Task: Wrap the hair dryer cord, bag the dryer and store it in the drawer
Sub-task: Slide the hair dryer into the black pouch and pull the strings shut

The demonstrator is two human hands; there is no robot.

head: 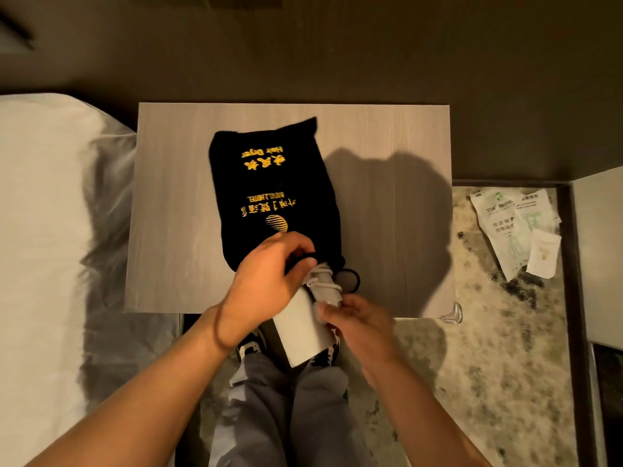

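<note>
I saw the bed [40,230] at the left; beside it stood the grey nightstand [387,129]; on its top lay the black bag [269,183], mouth toward me; the white hair dryer [300,326] stuck half out of that mouth over the near edge, its cord [320,276] wound round the handle; my left hand [266,281] gripped the bag's mouth; my right hand [357,320] pinched the dryer; paper packets [515,227] lay on the floor.
</note>
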